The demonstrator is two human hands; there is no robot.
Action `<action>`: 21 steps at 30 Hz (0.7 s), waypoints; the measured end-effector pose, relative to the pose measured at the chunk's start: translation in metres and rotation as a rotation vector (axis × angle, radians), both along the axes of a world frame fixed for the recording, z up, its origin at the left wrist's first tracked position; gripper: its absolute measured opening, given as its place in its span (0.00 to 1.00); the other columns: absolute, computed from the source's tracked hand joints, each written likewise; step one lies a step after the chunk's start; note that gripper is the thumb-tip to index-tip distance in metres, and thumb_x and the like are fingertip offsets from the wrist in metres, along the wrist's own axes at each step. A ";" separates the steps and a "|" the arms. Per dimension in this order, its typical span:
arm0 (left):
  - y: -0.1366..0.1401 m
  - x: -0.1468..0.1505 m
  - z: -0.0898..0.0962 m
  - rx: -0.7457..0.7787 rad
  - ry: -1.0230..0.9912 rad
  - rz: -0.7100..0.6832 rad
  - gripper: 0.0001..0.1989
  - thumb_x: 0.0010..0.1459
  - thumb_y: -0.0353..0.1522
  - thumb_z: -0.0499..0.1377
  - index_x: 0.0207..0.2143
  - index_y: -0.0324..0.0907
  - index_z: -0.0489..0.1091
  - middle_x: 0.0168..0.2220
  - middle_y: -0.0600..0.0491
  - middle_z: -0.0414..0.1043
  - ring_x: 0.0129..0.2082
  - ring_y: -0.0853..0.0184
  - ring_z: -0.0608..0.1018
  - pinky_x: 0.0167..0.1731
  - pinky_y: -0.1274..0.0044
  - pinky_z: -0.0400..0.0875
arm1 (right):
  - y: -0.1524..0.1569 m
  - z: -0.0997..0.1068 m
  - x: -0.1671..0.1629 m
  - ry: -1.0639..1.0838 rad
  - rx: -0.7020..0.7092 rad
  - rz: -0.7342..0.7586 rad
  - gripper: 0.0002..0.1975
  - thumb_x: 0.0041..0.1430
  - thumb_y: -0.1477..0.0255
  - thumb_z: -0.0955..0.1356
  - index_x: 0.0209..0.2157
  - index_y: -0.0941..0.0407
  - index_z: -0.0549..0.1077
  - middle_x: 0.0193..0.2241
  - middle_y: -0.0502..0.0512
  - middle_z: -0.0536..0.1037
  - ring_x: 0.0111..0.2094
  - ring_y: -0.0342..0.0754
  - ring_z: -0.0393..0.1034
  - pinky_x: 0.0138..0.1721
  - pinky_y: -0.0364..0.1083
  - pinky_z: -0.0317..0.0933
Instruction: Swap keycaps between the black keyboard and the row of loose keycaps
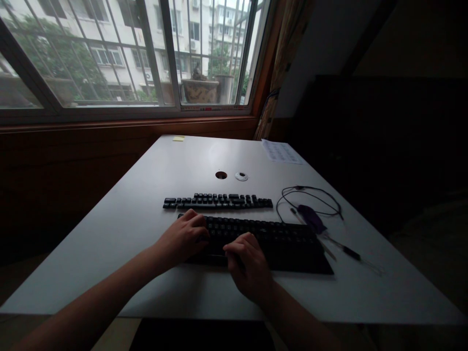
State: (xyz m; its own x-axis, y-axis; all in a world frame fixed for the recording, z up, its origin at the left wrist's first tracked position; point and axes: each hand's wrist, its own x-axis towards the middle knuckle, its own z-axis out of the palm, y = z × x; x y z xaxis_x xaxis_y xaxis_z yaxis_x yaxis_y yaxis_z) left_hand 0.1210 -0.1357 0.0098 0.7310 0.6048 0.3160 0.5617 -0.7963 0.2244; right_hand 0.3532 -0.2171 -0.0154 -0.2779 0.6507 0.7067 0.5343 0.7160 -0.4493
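Note:
A black keyboard point(278, 253) lies across the white table in front of me. Over its left end is my left hand point(187, 234), fingers bent and drawn together at the keys; whatever is between them is hidden. My right hand point(248, 263) is closed above the keyboard's near edge, right of the left hand. Its thumb and fingers are pressed together, and I cannot make out anything in them. Just beyond the keyboard, loose black keycaps point(219, 200) are laid out in rows, with gaps between some of them.
To the right lie a looped black cable point(310, 187), a purple cloth-like item point(311, 218) and a thin tool with a dark handle point(351, 252). Farther back are a cable hole point(221, 175), a white round cover point(241, 176), a printed sheet point(282, 152) and a yellow note point(178, 138).

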 end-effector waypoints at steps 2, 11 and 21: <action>0.000 0.001 0.000 0.030 0.020 -0.006 0.05 0.55 0.30 0.70 0.36 0.45 0.79 0.41 0.49 0.74 0.45 0.56 0.70 0.42 0.65 0.75 | 0.000 0.000 0.000 0.000 -0.001 0.004 0.13 0.63 0.81 0.64 0.46 0.53 0.69 0.32 0.53 0.75 0.38 0.51 0.67 0.40 0.52 0.63; -0.013 -0.004 -0.013 0.260 0.019 -0.035 0.07 0.67 0.30 0.59 0.40 0.44 0.78 0.37 0.48 0.73 0.39 0.60 0.71 0.40 0.68 0.74 | 0.004 -0.002 -0.003 -0.048 -0.036 -0.010 0.11 0.62 0.81 0.65 0.43 0.54 0.70 0.33 0.53 0.75 0.38 0.51 0.66 0.41 0.52 0.63; -0.012 -0.014 -0.026 0.152 -0.168 0.028 0.12 0.63 0.34 0.65 0.50 0.49 0.77 0.42 0.49 0.75 0.43 0.59 0.72 0.43 0.66 0.76 | 0.008 -0.008 -0.008 -0.198 -0.143 -0.097 0.11 0.61 0.76 0.69 0.45 0.53 0.73 0.43 0.57 0.74 0.45 0.55 0.66 0.48 0.55 0.65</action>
